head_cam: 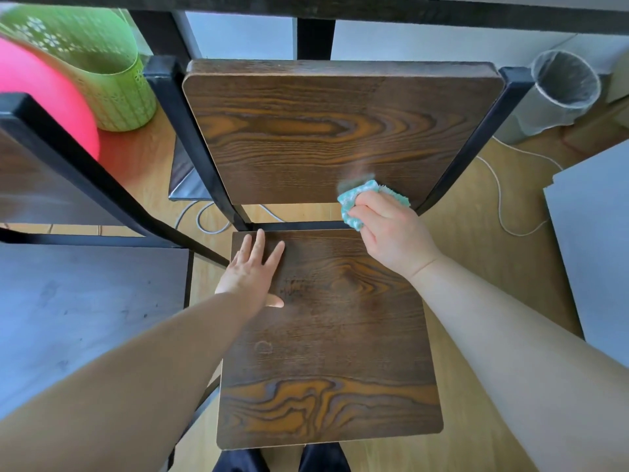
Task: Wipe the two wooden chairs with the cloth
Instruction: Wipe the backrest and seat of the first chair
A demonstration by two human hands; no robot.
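A wooden chair with a dark grained seat (326,362) and backrest (326,131) in a black metal frame stands right below me. My right hand (391,229) is shut on a bunched teal cloth (354,202) pressed against the lower right corner of the backrest. My left hand (253,270) lies flat, fingers apart, on the back left part of the seat. A second chair (68,301) stands at the left, its seat looking grey in the glare, its black frame (85,172) beside the first chair.
A green perforated basket (112,83) and a pink round object (44,93) sit at the upper left. A mesh wastebin (561,86) stands at the upper right. White cords (500,199) trail on the wood floor. A grey panel (595,240) lies at the right. A dark table edge (340,8) runs overhead.
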